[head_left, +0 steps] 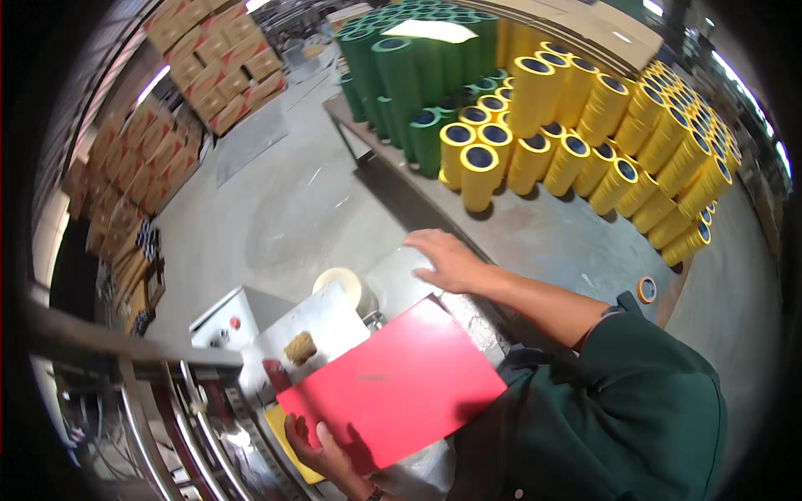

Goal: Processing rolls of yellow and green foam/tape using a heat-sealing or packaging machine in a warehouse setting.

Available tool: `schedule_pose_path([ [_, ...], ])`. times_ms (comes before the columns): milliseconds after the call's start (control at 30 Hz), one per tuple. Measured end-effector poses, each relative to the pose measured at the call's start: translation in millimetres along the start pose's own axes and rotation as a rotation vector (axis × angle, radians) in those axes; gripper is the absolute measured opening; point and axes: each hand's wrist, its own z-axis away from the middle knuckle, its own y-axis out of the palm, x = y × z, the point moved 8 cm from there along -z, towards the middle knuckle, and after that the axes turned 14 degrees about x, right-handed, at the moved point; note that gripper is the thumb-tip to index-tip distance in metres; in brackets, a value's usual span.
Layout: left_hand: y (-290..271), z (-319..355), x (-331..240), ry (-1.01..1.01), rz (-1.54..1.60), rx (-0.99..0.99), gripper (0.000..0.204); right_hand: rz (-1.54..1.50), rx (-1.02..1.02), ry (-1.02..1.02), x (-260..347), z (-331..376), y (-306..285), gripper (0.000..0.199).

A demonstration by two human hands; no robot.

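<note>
A red rectangular board or sheet (401, 376) lies at a slant in front of me on a metal work surface. My left hand (322, 455) is at its near left edge, thumb and fingers apart, casting a shadow on the red; whether it touches the sheet I cannot tell. Beyond the sheet's far corner, my right hand (447, 260) reaches over the metal surface with fingers stretched out and nothing in them. A tan, rough-looking lump (300, 349) sits on a pale metal plate (342, 313) left of the sheet. Under the sheet's left edge shows a yellow flat piece (288, 442).
Metal rollers (213, 434) of a machine stand at lower left, near a grey box with a red button (235, 322). A cream roll (342, 284) sits behind the plate. Stacked yellow tape rolls (479, 177) and green rolls (394, 67) crowd a table ahead. Cartons (221, 63) are piled at far left.
</note>
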Motion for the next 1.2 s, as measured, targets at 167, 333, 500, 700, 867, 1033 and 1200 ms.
schedule_pose_path([
  [167, 126, -62, -136, 0.303, 0.006, 0.355, 0.057, 0.185, -0.289, 0.226, -131, 61, -128, 0.068],
  [333, 259, -108, -246, 0.410, 0.056, 0.601, 0.063, 0.450, -0.614, 0.115, -194, 56, -288, 0.070],
  [500, 422, -142, -307, 0.309, 0.404, 0.883, 0.066, 0.478, -0.445, 0.231, -250, 10, -369, 0.062],
  [700, 622, -154, -327, -0.081, 0.672, 1.096, 0.071, 0.544, -0.179, 0.402, -293, -20, -371, 0.035],
  [867, 726, -150, -321, -0.300, 0.808, 1.107, 0.067, 0.657, -0.351, 0.263, -284, 8, -360, 0.020],
  [1033, 766, -156, -338, -0.287, 1.144, 1.189, 0.054, 0.658, -0.495, 0.188, -281, 68, -335, 0.014],
  [1200, 756, -154, -348, -0.283, 1.121, 1.187, 0.038, 0.550, -0.706, 0.051, -264, 128, -312, 0.014],
])
